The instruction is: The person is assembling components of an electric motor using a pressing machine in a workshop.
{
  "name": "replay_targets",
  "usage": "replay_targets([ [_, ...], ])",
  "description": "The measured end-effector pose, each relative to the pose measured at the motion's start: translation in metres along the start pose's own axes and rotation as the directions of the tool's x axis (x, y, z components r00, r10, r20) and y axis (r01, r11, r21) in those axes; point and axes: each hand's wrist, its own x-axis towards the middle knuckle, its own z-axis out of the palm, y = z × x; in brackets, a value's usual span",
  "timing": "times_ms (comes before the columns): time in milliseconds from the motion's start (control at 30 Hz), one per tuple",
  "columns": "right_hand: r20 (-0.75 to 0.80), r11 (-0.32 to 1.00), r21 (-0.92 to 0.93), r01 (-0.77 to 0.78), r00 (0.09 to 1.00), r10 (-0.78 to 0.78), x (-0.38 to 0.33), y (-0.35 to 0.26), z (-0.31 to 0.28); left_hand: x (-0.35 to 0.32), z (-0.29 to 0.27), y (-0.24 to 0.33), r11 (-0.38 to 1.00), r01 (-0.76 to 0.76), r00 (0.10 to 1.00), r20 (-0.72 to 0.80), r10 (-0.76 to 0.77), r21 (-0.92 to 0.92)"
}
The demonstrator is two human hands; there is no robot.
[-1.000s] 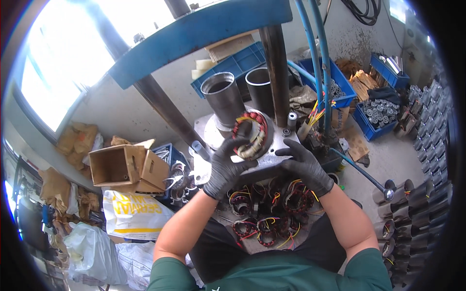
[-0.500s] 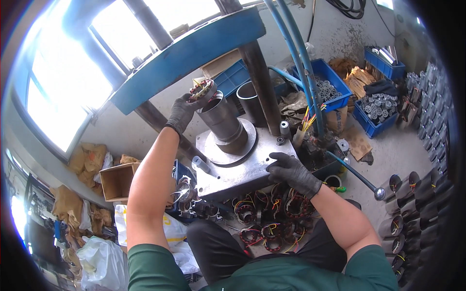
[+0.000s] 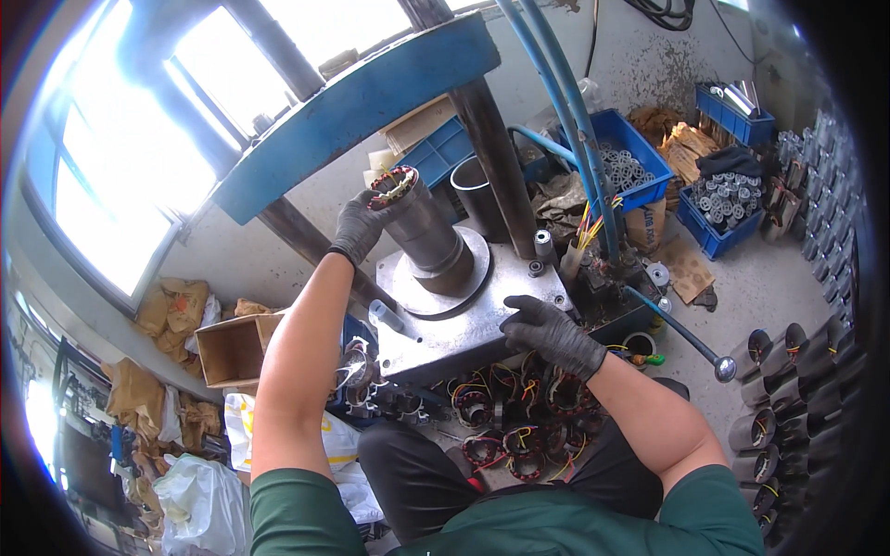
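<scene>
A motor stator [image 3: 393, 188] with red and pale windings sits at the top of an upright grey metal cylinder [image 3: 424, 227]. My gloved left hand [image 3: 360, 225] is closed at the stator's left side, its fingertips on the rim; the palm side is hidden. Under the cylinder is a round disc [image 3: 475, 278] on the steel press plate [image 3: 436, 345]. My gloved right hand [image 3: 554, 335] rests by the plate's front right edge, holding nothing, with its index finger stretched out and apart from the others.
A blue press beam [image 3: 362, 102] spans above, with dark columns [image 3: 491, 157] either side. A second wider tube [image 3: 477, 195] stands behind the cylinder. Wound stators [image 3: 524, 440] lie below the plate. A ball-ended lever [image 3: 686, 338] juts out right, near rows of dark tubes [image 3: 788, 408].
The stator has gone from tilted above the cylinder's mouth to level at its top. My left hand moved slightly down and right with it; my right hand shifted slightly left.
</scene>
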Motion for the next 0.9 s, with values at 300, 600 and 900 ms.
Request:
replay_targets([
  [300, 0.062, 0.995, -0.085, 0.051, 0.997, -0.046, -0.004, 0.007, 0.008, 0.012, 0.008, -0.012, 0.941, -0.006, 0.996, 0.077, 0.034, -0.338],
  [600, 0.160, 0.985, -0.158, 0.072, 0.986, -0.046, 0.000, 0.008, 0.026, 0.030, -0.006, -0.034, 0.985, -0.003, 0.982, 0.188, 0.036, -0.174],
  [900, 0.460, 0.661, -0.540, 0.520, 0.841, -0.286, 0.010, -0.001, 0.054, -0.102, -0.050, -0.038, 0.996, -0.087, 0.991, -0.097, 0.087, 0.001],
])
